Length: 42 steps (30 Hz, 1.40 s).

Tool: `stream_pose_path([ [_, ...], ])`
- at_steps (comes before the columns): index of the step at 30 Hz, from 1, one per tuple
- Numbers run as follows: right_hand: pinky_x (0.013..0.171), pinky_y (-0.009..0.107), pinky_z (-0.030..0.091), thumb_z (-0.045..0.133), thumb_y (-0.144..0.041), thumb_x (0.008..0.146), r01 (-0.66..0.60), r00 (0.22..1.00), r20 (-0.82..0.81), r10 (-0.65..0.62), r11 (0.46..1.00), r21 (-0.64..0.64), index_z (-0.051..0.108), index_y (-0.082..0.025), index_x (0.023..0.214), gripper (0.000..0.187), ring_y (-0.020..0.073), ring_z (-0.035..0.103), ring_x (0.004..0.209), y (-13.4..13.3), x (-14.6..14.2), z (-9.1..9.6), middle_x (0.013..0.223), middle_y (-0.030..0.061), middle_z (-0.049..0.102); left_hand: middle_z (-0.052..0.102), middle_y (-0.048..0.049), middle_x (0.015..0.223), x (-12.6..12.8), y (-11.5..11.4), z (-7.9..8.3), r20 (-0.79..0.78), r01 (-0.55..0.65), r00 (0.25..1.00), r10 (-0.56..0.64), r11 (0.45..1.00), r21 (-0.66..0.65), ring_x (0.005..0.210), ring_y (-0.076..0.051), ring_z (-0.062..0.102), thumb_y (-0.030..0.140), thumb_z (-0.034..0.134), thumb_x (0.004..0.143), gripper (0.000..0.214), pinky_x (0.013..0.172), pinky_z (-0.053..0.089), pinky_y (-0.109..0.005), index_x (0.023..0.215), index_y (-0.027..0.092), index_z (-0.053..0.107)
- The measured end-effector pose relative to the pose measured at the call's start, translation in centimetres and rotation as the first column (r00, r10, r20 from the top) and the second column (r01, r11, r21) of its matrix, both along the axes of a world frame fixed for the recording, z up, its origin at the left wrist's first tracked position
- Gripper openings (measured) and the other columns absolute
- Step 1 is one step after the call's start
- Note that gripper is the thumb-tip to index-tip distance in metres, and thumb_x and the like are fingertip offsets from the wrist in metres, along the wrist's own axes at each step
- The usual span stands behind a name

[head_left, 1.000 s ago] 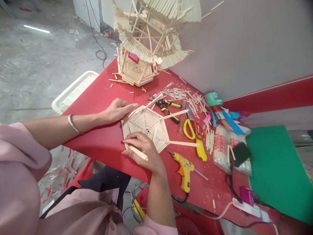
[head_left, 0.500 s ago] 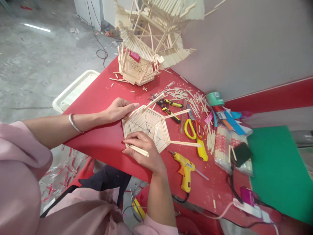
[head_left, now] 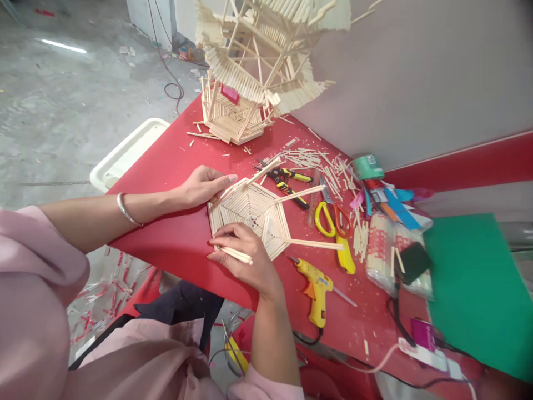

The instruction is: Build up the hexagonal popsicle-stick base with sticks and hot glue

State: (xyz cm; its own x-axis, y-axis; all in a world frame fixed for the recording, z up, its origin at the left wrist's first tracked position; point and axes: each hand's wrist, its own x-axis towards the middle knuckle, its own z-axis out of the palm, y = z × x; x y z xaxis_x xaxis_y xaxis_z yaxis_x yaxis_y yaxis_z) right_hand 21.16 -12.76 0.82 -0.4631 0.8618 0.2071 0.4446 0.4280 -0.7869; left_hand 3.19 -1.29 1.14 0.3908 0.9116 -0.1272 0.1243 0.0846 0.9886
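Observation:
A hexagonal stick base (head_left: 245, 208), built of concentric rows of pale wooden sticks, lies on the red table. Pairs of sticks rise outward from several of its corners. At its far left edge my left hand (head_left: 206, 188) is closed, thumb along the rim; the fingertips underneath are partly hidden. My right hand (head_left: 245, 258) pinches a short pair of wooden sticks (head_left: 237, 255) at the near corner of the base. Right of the base rests a yellow hot glue gun (head_left: 316, 289), apart from both hands.
Beyond the base stands a tiered stick pavilion (head_left: 254, 83). Cutting pliers (head_left: 291, 189), scissors (head_left: 328, 216), a yellow utility knife (head_left: 345, 255) and loose sticks (head_left: 306, 158) lie to the right. Farther right are bagged sticks (head_left: 381, 250), a green board (head_left: 466, 289) and cables. A red table (head_left: 166, 222) edge faces me.
Both hands keep almost the same place and grip. The view has shifted very slightly; nothing was let go or picked up.

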Motion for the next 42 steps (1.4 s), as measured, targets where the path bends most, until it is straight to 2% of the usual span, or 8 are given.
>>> stream_pose_path([
  [16, 0.083, 0.038, 0.055, 0.078, -0.032, 0.091, -0.020, 1.000, -0.004, 0.020, 0.998, 0.058, 0.079, -0.018, 0.100, 0.017, 0.0202, 0.067, 0.093, 0.13, 0.05, -0.30, 0.098, 0.0074, 0.073, 0.040, 0.0051, 0.042, 0.01, -0.04, -0.04, 0.017, 0.007, 1.000, -0.007, 1.000, -0.006, 0.040, -0.003, 0.032, 0.044, 0.062, 0.090, 0.053, 0.042, 0.026, -0.021, 0.048, 0.018, 0.043],
  [23, 0.084, 0.038, 0.055, 0.076, -0.033, 0.092, -0.016, 1.000, 0.008, 0.015, 0.998, 0.055, 0.079, -0.021, 0.101, 0.015, 0.0202, 0.067, 0.094, 0.10, 0.06, -0.29, 0.099, 0.0065, 0.073, 0.036, 0.0061, 0.042, 0.07, 0.06, -0.17, 0.025, 0.003, 1.000, -0.003, 1.000, 0.001, 0.040, -0.003, 0.029, 0.044, 0.063, 0.089, 0.054, 0.042, 0.023, -0.021, 0.048, 0.018, 0.040],
  [42, 0.084, 0.038, 0.056, 0.078, -0.031, 0.091, -0.005, 1.000, 0.005, 0.005, 0.999, 0.042, 0.080, -0.022, 0.101, 0.014, 0.0201, 0.067, 0.094, 0.05, 0.01, -0.12, 0.099, 0.0062, 0.072, 0.038, 0.0057, 0.042, 0.06, 0.10, -0.23, 0.015, 0.004, 1.000, -0.004, 1.000, 0.000, 0.040, -0.003, 0.030, 0.044, 0.063, 0.090, 0.054, 0.042, 0.024, -0.021, 0.048, 0.018, 0.041],
])
